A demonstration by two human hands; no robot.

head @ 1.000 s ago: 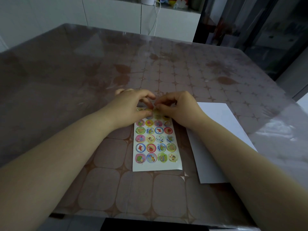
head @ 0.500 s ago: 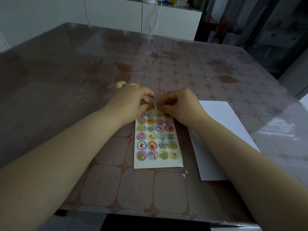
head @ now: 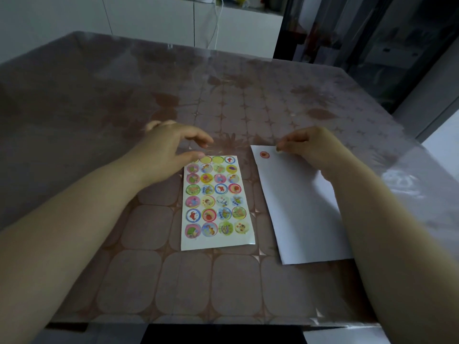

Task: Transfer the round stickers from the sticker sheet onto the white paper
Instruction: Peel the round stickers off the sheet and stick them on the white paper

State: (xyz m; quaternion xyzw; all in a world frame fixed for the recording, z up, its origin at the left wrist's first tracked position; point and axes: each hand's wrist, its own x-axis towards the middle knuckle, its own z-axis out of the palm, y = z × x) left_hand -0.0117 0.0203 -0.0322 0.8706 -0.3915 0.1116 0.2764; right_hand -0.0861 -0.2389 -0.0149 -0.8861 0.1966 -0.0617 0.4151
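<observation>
Dim room, white cabinets (head: 149, 18) behind: on the glossy, brown-patterned worktop (head: 223, 95), the sticker sheet (head: 216, 242) lies toward the front edge, with the white paper (head: 303, 219) just right of it. The right hand (head: 313, 150), its grip pinching a round sticker (head: 279, 150), is at the paper's far edge beside a red sticker (head: 264, 154). The left hand (head: 171, 152), its grip loose and empty, has its thumb at the sheet's far left corner.

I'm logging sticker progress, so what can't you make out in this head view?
All in the head view:
The small sticker pinched by the right hand: fingertips cover most of it, design unreadable.
Top-left slot of the sticker sheet: under the thumb of the left hand.
Right edge of the white paper: behind the right forearm.
</observation>
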